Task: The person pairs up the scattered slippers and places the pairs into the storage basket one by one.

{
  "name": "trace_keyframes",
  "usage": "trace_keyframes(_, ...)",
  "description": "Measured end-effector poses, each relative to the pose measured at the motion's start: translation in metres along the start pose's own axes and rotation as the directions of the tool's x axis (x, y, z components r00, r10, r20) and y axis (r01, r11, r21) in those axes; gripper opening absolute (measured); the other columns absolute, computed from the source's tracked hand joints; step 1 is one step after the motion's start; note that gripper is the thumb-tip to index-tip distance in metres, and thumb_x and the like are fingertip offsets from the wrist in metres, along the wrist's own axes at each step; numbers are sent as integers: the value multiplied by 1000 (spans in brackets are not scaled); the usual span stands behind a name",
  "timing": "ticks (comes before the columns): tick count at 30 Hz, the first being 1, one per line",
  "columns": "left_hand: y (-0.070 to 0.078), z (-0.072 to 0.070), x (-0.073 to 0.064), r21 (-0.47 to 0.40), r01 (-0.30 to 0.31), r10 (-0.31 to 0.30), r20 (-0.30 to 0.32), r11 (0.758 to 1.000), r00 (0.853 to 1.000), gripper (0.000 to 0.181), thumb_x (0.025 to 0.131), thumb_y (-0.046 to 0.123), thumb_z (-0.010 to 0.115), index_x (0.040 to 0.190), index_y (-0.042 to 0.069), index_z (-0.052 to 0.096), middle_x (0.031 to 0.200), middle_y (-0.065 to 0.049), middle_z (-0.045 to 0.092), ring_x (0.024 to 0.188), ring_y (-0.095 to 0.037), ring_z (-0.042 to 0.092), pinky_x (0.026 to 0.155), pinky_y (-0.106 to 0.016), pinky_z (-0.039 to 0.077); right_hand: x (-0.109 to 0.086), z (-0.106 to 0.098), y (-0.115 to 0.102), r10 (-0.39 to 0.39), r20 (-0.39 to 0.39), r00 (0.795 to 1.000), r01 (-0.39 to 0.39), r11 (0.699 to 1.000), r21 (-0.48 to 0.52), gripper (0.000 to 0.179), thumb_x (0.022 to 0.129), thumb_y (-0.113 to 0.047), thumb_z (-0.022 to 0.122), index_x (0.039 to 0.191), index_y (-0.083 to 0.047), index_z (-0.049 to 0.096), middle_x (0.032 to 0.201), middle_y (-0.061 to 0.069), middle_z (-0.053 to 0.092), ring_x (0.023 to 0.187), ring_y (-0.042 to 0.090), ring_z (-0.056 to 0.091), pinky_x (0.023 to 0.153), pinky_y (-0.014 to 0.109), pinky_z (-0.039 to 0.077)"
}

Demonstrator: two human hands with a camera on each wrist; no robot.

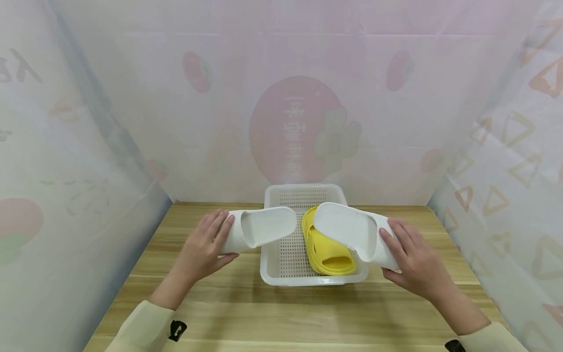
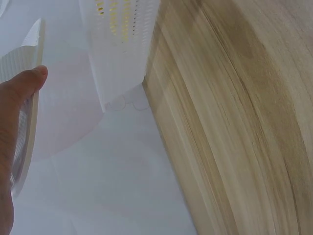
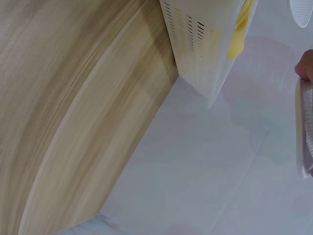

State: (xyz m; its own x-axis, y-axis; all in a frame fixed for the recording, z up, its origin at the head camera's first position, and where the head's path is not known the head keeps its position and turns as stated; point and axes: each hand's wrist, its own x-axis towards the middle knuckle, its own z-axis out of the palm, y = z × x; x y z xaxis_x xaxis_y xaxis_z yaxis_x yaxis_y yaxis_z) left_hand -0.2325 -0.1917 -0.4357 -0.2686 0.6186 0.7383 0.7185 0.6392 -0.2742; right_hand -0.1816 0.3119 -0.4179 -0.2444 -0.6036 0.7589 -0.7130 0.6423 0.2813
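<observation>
Each hand held a white slipper over a white basket [image 1: 270, 274] on a wooden table: left hand [image 1: 203, 249] gripping the left slipper [image 1: 259, 229], right hand [image 1: 413, 264] gripping the right slipper [image 1: 352, 230] (above a yellow slipper [image 1: 327, 252]). They looked light, soft foam, easily grasped at the strap.

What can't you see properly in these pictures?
- Yellow slipper: head view, its far part is hidden behind the right white slipper.
- Left white slipper: left wrist view, cut off by the frame edge.
- Right hand: right wrist view, only a sliver shows at the edge.
- Basket: its right wall is mostly covered.
</observation>
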Motion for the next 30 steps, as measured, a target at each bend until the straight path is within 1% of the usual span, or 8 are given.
trace_keyframes(3,2,0,3,-5,-9,9,9,1000,1000,106,50,37,92,135,-10,48,133,-29,51,120,-46,51,92,-60,45,1,0,-1,-5,23,1000,5,1000,-5,59,88,-35,43,126,9,55,127,34,52,109,52,51,108,48,29)
trace_keyframes(8,7,1,8,-3,-19,19,42,1000,999,108,51,39,93,135,-9,48,133,-29,51,120,-45,50,95,-59,44,4,0,-4,-19,52,998,20,1000,-23,59,90,-37,42,127,7,55,130,33,51,112,51,51,98,52,35)
trace_keyframes(10,8,1,9,2,-26,26,54,1000,998,107,51,41,93,135,-9,48,132,-29,52,120,-45,50,95,-58,44,6,0,-5,-29,51,998,31,999,-26,59,89,-37,42,128,6,55,130,33,51,112,50,51,96,53,36)
trace_keyframes(18,15,4,15,4,-46,46,81,999,996,104,54,44,92,134,-8,50,131,-28,53,120,-44,51,95,-58,44,13,2,-8,-72,66,995,74,997,-33,57,91,-36,40,129,5,55,132,30,52,115,48,51,100,52,35)
trace_keyframes(24,20,5,18,-11,-58,59,83,998,995,104,53,44,92,133,-8,50,130,-28,53,119,-45,51,96,-57,43,16,4,-11,-90,98,991,93,995,-21,59,87,-35,43,130,4,54,134,30,50,118,47,50,107,50,31)
trace_keyframes(26,22,5,20,-14,-62,63,88,998,994,104,53,43,92,133,-8,50,131,-28,53,119,-44,51,98,-57,42,16,5,-13,-94,101,990,96,995,-16,60,87,-35,44,131,4,54,134,30,50,119,47,50,107,51,31)
trace_keyframes(30,25,6,21,-14,-63,64,96,998,993,105,54,44,92,135,-7,49,133,-27,52,121,-43,50,100,-57,41,17,7,-16,-99,99,990,100,995,-8,57,91,-37,42,130,3,54,134,29,51,118,47,51,105,52,33)
